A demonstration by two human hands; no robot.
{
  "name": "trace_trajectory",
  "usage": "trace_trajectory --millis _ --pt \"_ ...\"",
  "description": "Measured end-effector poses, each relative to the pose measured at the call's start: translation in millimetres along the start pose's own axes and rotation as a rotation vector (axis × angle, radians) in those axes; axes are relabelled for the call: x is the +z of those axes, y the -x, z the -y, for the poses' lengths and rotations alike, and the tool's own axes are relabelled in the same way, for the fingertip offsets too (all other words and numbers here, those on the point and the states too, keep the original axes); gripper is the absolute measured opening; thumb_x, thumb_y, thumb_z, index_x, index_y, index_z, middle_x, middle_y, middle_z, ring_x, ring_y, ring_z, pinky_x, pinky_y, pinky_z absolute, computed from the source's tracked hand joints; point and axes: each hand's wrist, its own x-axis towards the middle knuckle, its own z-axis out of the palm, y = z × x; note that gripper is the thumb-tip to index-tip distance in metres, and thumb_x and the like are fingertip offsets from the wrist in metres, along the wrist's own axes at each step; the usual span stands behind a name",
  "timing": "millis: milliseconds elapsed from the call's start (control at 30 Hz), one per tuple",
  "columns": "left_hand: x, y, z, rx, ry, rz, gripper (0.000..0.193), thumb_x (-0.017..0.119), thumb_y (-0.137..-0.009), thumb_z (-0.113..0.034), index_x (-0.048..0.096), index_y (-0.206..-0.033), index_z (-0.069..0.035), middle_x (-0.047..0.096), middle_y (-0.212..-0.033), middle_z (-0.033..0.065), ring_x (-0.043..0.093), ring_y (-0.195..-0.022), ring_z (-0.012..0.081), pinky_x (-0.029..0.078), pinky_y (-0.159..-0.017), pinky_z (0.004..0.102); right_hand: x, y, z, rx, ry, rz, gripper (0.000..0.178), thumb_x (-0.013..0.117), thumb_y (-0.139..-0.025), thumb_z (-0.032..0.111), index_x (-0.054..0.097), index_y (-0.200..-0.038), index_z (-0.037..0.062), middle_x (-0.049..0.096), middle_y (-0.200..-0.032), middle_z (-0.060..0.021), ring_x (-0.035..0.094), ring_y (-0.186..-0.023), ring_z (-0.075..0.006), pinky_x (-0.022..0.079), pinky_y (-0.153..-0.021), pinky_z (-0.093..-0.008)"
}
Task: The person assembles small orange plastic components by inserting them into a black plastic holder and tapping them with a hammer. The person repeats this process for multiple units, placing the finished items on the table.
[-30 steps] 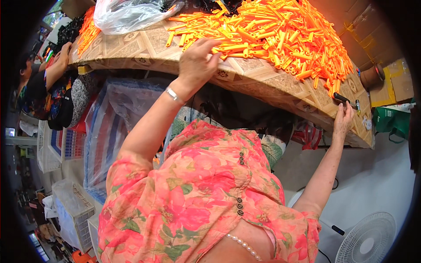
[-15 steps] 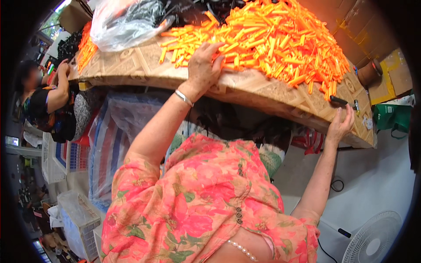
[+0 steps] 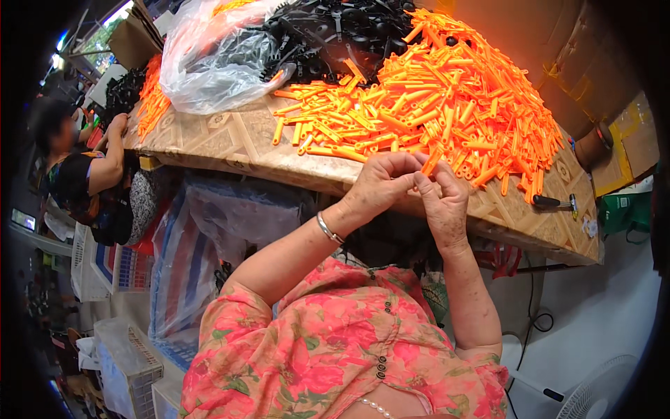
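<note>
My hands meet over the near edge of the table, in front of a big heap of orange plastic pieces. In my right hand a short orange plastic piece is pinched, its end sticking up past the fingers. The fingertips of my left hand press together beside it; what they grip, if anything, is hidden. A small hammer with a black handle lies on the table to the right, apart from both hands.
Black plastic parts are piled behind the orange heap, beside a clear plastic bag. Cardboard boxes stand at the right. Another person works at the table's far left. A white fan stands at lower right.
My right hand has left the hammer and come across to the middle, now with an orange piece. My left hand has drawn back from the heap to meet it.
</note>
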Motion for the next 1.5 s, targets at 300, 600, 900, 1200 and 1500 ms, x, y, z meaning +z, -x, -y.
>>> trace_trajectory --millis 300,600,900,1200,1500 --pt "-102.2 -137.0 -23.0 0.617 -1.251 -0.451 0.031 0.061 -0.076 0.003 0.064 -0.107 -0.004 0.065 -0.100 0.0136 0.065 -0.081 0.0263 0.053 -0.073 0.0349 -31.1 3.0 -28.7 0.173 -0.119 -0.234 0.018 0.056 -0.096 0.006 0.066 -0.109 -0.0014 0.069 -0.095 -0.0040 0.061 -0.085 -0.0072 0.049 -0.079 -0.0218" --pt "-179.0 -221.9 -26.4 0.357 -1.901 -0.296 0.043 0.062 -0.076 0.000 0.063 -0.114 -0.022 0.046 -0.134 0.0093 0.059 -0.108 0.0328 0.054 -0.085 0.0399 -31.8 7.5 -33.1 0.187 -0.147 -0.173 0.016 0.058 -0.096 0.012 0.066 -0.106 0.0025 0.068 -0.090 -0.0001 0.057 -0.072 -0.0007 0.045 -0.060 -0.0167" --pt "-187.5 -206.5 -20.2 0.555 -1.523 -0.495 0.026 0.060 -0.083 -0.005 0.065 -0.105 -0.016 0.059 -0.116 0.0062 0.063 -0.100 0.0288 0.053 -0.081 0.0365 -33.2 7.2 -35.7 0.166 -0.039 -0.160 0.015 0.058 -0.094 0.007 0.068 -0.103 0.0000 0.067 -0.087 -0.0015 0.059 -0.079 -0.0066 0.046 -0.071 -0.0213" --pt "-159.0 -163.4 -57.6 0.343 -0.302 -0.587 0.023 0.051 -0.098 -0.016 0.054 -0.110 0.003 0.066 -0.104 0.0144 0.069 -0.087 0.0221 0.059 -0.069 0.0293 -29.5 6.7 -35.1 0.207 -0.089 -0.216 0.018 0.057 -0.096 0.011 0.067 -0.107 0.0009 0.069 -0.089 -0.0024 0.061 -0.076 -0.0048 0.048 -0.065 -0.0195" --pt "-54.3 -49.4 -50.9 -0.128 0.465 -0.108 0.046 0.034 -0.103 -0.036 0.053 -0.119 0.003 0.053 -0.127 0.0314 0.065 -0.104 0.0331 0.060 -0.077 0.0326 -36.2 23.7 -30.2 0.192 -0.313 -0.280 0.027 0.049 -0.100 0.017 0.061 -0.118 0.0015 0.048 -0.073 0.0062 0.039 -0.057 0.0001 0.036 -0.048 -0.0160"
